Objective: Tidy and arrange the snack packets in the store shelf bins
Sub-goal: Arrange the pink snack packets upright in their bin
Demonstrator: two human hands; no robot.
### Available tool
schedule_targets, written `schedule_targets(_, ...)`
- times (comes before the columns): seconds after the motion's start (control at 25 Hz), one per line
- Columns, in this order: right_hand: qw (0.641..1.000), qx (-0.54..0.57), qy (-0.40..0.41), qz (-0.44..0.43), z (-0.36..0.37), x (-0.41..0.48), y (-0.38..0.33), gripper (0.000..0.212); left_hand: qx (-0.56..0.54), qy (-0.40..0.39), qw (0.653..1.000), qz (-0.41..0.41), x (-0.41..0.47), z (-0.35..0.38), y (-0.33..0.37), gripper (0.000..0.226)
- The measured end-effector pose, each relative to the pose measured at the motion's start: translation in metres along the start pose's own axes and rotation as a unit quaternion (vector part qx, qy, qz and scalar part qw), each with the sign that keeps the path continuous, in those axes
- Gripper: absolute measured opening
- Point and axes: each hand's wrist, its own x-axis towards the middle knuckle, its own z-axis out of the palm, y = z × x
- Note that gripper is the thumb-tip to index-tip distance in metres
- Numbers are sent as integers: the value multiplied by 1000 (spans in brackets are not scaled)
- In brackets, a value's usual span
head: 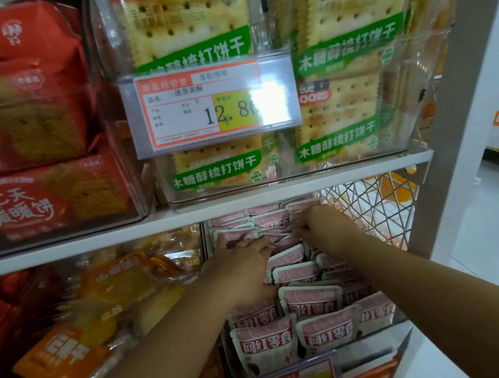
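Small pink-and-white snack packets (pixel 312 301) stand in rows inside a clear bin (pixel 381 349) on the lower shelf. Both my hands reach deep into this bin, under the shelf above. My left hand (pixel 244 261) lies on the packets at the back left, fingers spread and bent over their top edges. My right hand (pixel 324 227) is at the back right, its fingers curled onto the tops of the rear packets; whether they pinch one packet I cannot tell. The back rows are partly hidden by my hands.
A white shelf board (pixel 274 198) sits just above my hands. Above it are clear bins of green-labelled cracker packs (pixel 341 54) with a price tag (pixel 211 106), and red biscuit packs (pixel 34 194) at left. Orange packets (pixel 82 341) fill the lower left bin. A wire mesh panel (pixel 375 208) bounds the right.
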Motion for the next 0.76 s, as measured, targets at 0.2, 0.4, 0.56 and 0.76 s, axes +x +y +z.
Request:
schedule_targets(0.2,992,109,27,-53,-28,-42,-2,17,-175,120,977,2,-1,-3,-7,41)
schedule_targets(0.4,992,36,-74,-98,-19,-87,-13,79,-206,107,972,-43,21,-9,8,22)
schedule_targets(0.56,989,-23,-99,-107,-21,-90,-15,87,-204,22,978,-26,43,-15,14,23)
schedule_targets(0.76,989,-60,-100,-96,-22,-93,-14,69,-154,-49,986,31,53,-23,19,21)
